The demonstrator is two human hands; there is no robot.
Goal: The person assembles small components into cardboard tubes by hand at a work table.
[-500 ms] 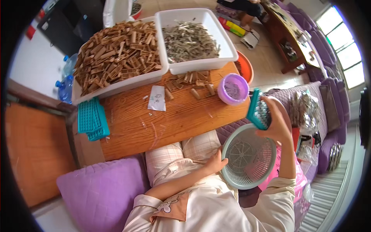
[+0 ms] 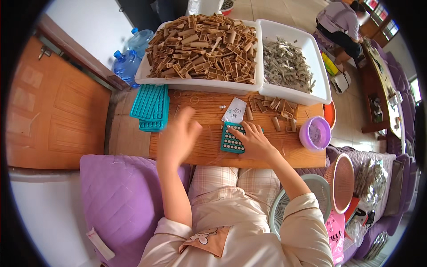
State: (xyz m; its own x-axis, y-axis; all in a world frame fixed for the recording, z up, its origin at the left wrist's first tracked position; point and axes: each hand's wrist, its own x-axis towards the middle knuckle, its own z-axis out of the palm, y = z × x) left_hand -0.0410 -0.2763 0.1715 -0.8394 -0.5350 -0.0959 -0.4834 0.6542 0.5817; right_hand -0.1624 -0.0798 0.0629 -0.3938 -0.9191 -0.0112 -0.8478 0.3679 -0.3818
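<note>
A small teal tray with rows of round white pieces lies on the wooden table in front of me. My right hand grips its right part from above, the index finger reaching over the pieces. To the left, my left hand is raised over the table, its fingers smeared by motion. Near the left table edge, a stack of teal trays with round hollows lies beyond that hand. A white paper slip with handwriting touches the far side of the small tray.
Behind stand a white tub of brown trough-shaped pieces and another white tub of grey metallic pieces. Loose brown pieces and a purple bowl are on the right. Two baskets, one grey-green, one pinkish, stand beside me.
My right hand has brought the teal tray from above the basket at the right onto the table. My left hand has risen from my lap to over the table's left side. The view has shifted left.
</note>
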